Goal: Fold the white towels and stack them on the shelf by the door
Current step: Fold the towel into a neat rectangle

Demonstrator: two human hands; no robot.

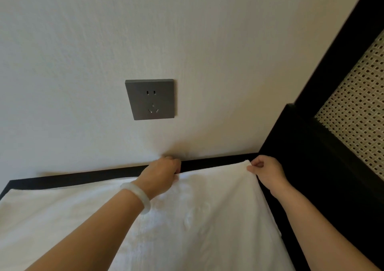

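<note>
Towel in left hand, right hand

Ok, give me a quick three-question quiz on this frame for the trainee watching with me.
1. True or false: the right hand pinches a far corner of the white towel.
2. Which wrist wears the pale bangle? A: left. B: right.
3. Fill in: the grey socket is mounted on the ____ above the towel.

Key: 1 true; 2 A; 3 wall.
</note>
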